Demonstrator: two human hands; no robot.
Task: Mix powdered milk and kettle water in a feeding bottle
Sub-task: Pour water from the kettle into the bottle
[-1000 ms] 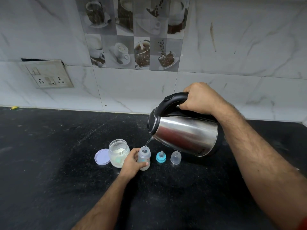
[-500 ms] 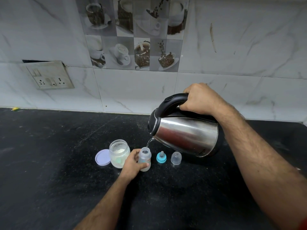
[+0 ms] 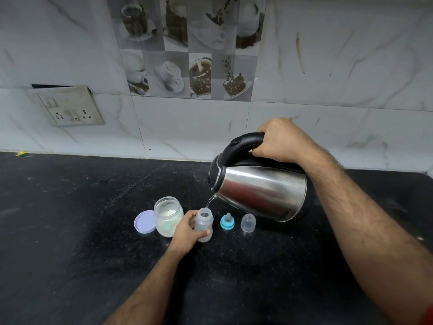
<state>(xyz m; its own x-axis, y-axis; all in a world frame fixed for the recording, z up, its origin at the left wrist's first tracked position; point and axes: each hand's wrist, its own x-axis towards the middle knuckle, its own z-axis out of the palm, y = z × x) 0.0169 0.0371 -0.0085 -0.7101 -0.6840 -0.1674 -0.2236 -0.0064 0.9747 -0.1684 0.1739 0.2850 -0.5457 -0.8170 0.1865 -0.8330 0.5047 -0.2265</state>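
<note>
My right hand [image 3: 281,140] gripped the tilted kettle [image 3: 260,191], pouring water; my left hand [image 3: 187,231] held the feeding bottle [image 3: 205,225] on the worktop [image 3: 70,231]. I judged capping and shaking still left

The right hand [image 3: 284,140] grips the black handle of a steel kettle [image 3: 262,191], tilted with its spout down to the left. A thin stream of water [image 3: 209,201] runs from the spout into the open mouth of a small clear feeding bottle [image 3: 205,225], which stands upright on the black surface [image 3: 70,242]. The left hand [image 3: 187,233] holds the bottle from its left side. Just left of that hand stands an open jar of white powder [image 3: 167,215], its pale lid [image 3: 144,222] lying flat beside it. Right of the bottle sit a blue-ringed teat [image 3: 227,222] and a clear cap [image 3: 248,222], apart from each other. On the far marble wall are a socket plate [image 3: 70,106] and coffee-cup tiles [image 3: 189,48].
</note>
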